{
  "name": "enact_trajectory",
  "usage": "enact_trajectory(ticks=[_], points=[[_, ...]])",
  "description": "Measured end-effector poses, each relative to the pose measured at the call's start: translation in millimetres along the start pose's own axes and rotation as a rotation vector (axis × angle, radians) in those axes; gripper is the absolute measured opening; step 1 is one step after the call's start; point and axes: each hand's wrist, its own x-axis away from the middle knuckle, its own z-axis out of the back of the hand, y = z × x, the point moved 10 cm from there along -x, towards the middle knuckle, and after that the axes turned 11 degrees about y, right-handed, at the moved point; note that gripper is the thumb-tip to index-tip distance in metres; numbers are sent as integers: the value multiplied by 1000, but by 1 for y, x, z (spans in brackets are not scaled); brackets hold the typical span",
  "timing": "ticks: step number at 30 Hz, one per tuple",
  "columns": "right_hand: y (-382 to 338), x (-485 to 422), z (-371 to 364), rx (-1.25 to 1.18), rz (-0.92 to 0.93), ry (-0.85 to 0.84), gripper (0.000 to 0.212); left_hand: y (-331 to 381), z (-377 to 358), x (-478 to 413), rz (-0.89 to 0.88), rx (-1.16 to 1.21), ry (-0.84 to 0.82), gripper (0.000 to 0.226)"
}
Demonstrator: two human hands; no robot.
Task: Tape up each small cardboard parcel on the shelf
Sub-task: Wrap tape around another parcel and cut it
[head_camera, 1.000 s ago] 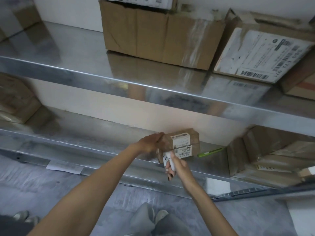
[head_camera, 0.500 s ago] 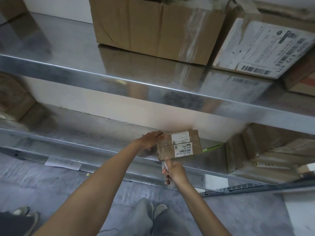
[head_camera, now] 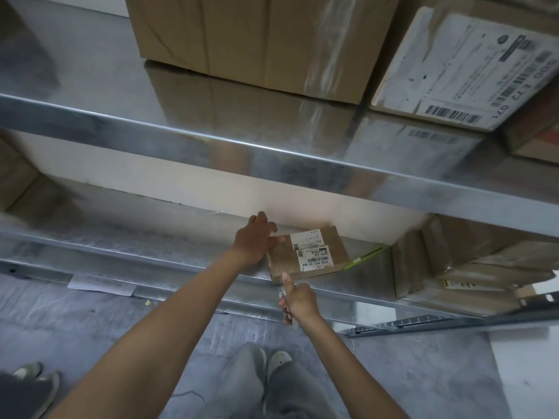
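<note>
- The small parcel lies flat at the front edge of the lower shelf, just right of the frame's centre. Its white labels face up, and it sits within easy reach for sealing.
- The left hand lies spread against the parcel's left end, fingers straight and gripping nothing. I take it as a brace, so the parcel cannot slide back along the slick metal.
- The right hand is below it, fingers curled into a fist with the thumb pointing up onto the parcel's front face. This looks like pressing tape flat along that edge, though I cannot make out the tape itself.
- A small pale object peeks out of that fist. It is too hidden to say what it is.
- A green pen lies just beside the parcel on its right, handy but untouched.
- Further right on the same shelf is a stack of larger boxes, well apart from the hands.
- In the upper half of the frame the upper shelf carries a big brown box and a labelled box, both too large to be the parcels meant.
</note>
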Motion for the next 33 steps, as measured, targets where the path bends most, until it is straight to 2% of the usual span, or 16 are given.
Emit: enact_trajectory(ticks=[4, 6, 7, 10, 11, 14, 17, 19, 23, 27, 29, 31, 33], points=[[1, -5, -4, 2, -20, -28, 59, 45, 4, 20, -261, -242, 98, 39], [2, -6, -4, 0, -24, -38, 59, 48, -6, 36, -318, -213, 98, 39], [3, -7, -4, -2, -22, -44, 59, 44, -13, 43, -317, -161, 48, 39], [3, -10, -6, 28, 0, -64, 60, 30, -23, 54, -308, -125, 14, 72], [2, -10, -6, 39, 9, -75, 60, 28, -25, 54, -290, -115, -48, 79], [4, -10, -16, -63, 11, -185, 59, 27, -30, 52, -273, -87, -227, 82], [7, 1, -20, -173, 69, -322, 46, 26, -31, 53, -261, -86, -342, 103], [12, 11, -16, -170, 138, -353, 37, 27, -31, 55, -268, -117, -347, 110], [12, 30, -2, -144, 217, -308, 31, 36, -23, 52, -300, -116, -271, 101], [-17, 42, 12, -150, 306, -260, 43, 30, -21, 41, -218, -64, -472, 91], [-35, 52, 18, -183, 369, -287, 47, 28, -15, 37, -149, 44, -551, 80], [-50, 60, 23, -238, 412, -297, 49, 28, -7, 35, -91, 179, -557, 66], [-60, 58, 31, -309, 392, -207, 52, 28, -5, 32, -48, 260, -538, 57]])
